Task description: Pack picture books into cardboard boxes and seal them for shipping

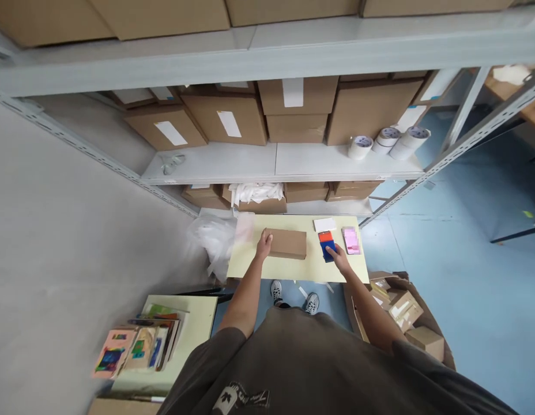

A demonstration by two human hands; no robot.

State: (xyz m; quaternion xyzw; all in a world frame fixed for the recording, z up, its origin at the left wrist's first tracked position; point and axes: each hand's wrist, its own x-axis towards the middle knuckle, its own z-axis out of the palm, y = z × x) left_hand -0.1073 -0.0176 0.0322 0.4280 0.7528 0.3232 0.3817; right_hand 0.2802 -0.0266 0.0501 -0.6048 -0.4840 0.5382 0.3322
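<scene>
Our left hand (264,245), fingers together, touches the end of a kraft cardboard box (287,243) on the pale tabletop (250,265); our right hand (336,257) pinches a blue-and-orange packet (327,246), which could slip if our grip loosens.

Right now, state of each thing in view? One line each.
left hand, on the brown carton
brown carton, closed
right hand, on the blue-and-orange pack
blue-and-orange pack, lying flat
pink packet, lying flat
white card, lying flat
tape rolls, lying on their sides
floor carton, open, smaller boxes inside
</scene>
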